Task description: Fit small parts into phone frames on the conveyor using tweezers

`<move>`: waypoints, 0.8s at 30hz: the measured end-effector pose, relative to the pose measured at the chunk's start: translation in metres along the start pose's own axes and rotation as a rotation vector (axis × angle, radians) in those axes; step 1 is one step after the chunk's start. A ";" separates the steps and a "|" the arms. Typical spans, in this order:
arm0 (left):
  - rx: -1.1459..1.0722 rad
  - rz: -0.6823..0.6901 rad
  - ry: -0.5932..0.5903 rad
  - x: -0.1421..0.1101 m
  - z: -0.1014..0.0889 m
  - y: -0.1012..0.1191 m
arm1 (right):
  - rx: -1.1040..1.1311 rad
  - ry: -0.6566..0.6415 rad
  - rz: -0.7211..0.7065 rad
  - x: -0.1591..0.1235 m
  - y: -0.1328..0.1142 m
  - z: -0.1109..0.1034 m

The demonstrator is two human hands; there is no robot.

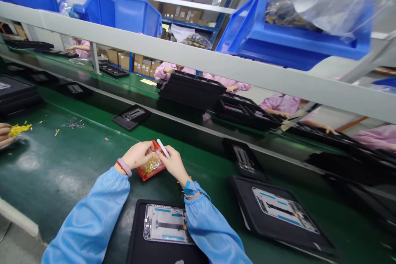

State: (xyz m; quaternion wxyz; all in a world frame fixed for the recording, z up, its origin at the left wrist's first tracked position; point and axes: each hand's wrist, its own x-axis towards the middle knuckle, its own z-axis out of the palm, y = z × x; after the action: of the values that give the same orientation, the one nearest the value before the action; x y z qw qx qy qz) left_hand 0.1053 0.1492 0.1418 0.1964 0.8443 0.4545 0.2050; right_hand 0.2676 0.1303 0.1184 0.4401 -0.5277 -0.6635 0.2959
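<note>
A small red bin (143, 176) stands on the green bench, holding a clear plastic bag (151, 164) of small yellow parts. My left hand (138, 154) reaches over the bin's left side, fingers curled and closed at the bag's upper edge; the fingertips are partly hidden. From the right, my right hand (173, 164) is closed around a slim white stick-like tool (163, 148), its fingertips near the bag. Below my hands, a phone frame (165, 225) with blue strips and a dark flex cable lies in a black tray (139, 251), partly covered by my right sleeve.
More phone frames in black trays lie right (284, 210) and farther along the line (133, 114). Loose small parts (72, 124) are scattered left, near another person's hand (4, 135). Blue bins (137, 14) sit above a white rail (198, 64). People in pink work opposite.
</note>
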 end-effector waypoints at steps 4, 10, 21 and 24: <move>-0.018 0.026 0.031 0.002 0.003 -0.001 | 0.001 -0.008 0.005 -0.002 -0.002 -0.001; -0.006 -0.001 0.083 0.004 0.003 -0.005 | -0.001 0.036 0.016 -0.004 -0.001 -0.005; -0.005 -0.085 0.130 0.003 0.003 -0.015 | 0.062 0.122 0.098 -0.012 0.002 -0.018; -0.093 -0.096 0.165 0.002 0.002 -0.008 | 0.105 0.140 0.126 -0.015 0.002 -0.020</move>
State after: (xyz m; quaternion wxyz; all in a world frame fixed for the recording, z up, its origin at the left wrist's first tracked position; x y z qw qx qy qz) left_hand 0.1021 0.1550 0.1359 0.2068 0.7920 0.4988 0.2849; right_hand 0.2876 0.1154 0.1213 0.4930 -0.5638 -0.5803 0.3199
